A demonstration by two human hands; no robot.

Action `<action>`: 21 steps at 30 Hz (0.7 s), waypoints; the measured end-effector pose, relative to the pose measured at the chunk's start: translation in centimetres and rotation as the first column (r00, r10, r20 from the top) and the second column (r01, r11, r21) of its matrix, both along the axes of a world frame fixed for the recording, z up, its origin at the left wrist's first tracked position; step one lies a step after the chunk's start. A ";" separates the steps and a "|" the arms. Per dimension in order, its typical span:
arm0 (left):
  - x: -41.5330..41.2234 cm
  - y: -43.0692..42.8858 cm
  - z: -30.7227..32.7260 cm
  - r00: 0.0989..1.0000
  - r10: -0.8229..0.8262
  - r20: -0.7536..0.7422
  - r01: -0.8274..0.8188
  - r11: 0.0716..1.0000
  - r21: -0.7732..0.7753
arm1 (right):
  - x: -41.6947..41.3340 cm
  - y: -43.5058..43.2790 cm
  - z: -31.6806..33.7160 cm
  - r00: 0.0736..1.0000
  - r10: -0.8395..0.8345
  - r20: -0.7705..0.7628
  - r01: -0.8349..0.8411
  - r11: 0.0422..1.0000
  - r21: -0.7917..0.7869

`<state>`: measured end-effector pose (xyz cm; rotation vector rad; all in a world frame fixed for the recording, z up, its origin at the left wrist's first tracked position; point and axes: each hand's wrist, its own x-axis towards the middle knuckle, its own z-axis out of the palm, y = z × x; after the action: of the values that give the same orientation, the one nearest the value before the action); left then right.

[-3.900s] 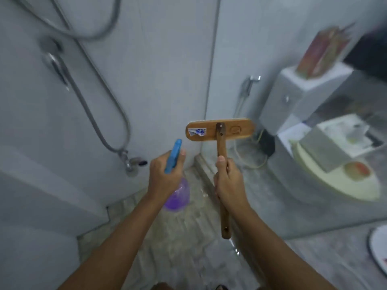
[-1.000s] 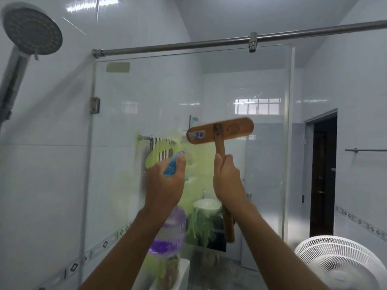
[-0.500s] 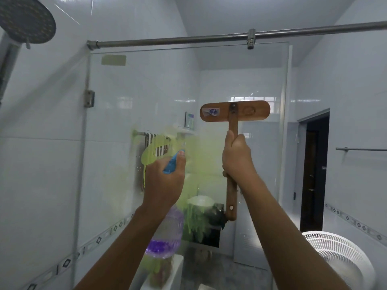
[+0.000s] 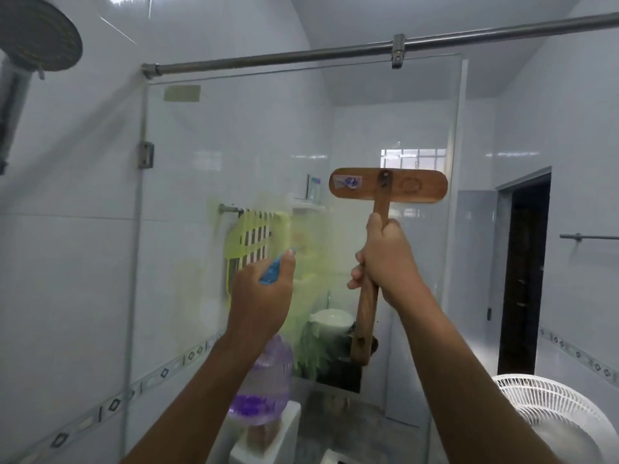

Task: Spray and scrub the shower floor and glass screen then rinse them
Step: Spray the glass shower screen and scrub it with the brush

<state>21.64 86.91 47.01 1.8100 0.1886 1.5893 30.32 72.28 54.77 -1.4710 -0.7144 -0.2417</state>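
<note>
The glass screen (image 4: 187,182) stands upright in front of me, with a greenish smear of cleaner (image 4: 301,256) across its middle. My left hand (image 4: 261,296) grips a clear spray bottle (image 4: 264,383) with purple liquid at the bottom; its blue nozzle points at the glass. My right hand (image 4: 385,262) holds the wooden handle of a scrub brush (image 4: 388,185), raised with its flat wooden head level and close to the glass. The shower floor is out of view.
A round shower head (image 4: 40,35) hangs at the upper left. A steel rail (image 4: 335,53) runs along the top of the screen. A white fan (image 4: 549,420) stands at the lower right, beside a dark doorway (image 4: 522,272). Behind the glass are a towel rail (image 4: 234,209) and toilet cistern.
My view swung up from the shower floor to the glass screen. The brush moved up and to the right over the last second. The spray bottle stays aimed at the green smear.
</note>
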 end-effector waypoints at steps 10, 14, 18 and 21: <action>0.0 0.7 -1.1 0.998 -0.067 -0.021 0.064 0.991 -0.114 | 1.4 -2.0 -8.4 0.999 -0.033 -0.025 0.032 0.998 -0.057; 0.0 1.4 -0.5 0.996 -0.081 -0.026 0.077 0.991 -0.109 | 0.7 -2.3 -6.0 0.996 0.032 -0.079 -0.033 0.999 -0.010; 0.5 3.0 0.6 0.992 -0.126 0.003 0.126 0.988 -0.086 | 0.3 -0.5 -1.7 1.000 0.010 -0.021 -0.009 0.998 0.062; 1.0 4.6 1.6 0.984 -0.176 -0.016 0.175 0.984 -0.044 | 0.3 2.2 0.8 0.999 -0.048 0.023 0.045 0.993 0.108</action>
<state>22.64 91.52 48.61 1.7600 0.0688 1.4342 30.61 74.45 55.61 -1.3853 -0.6777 -0.3303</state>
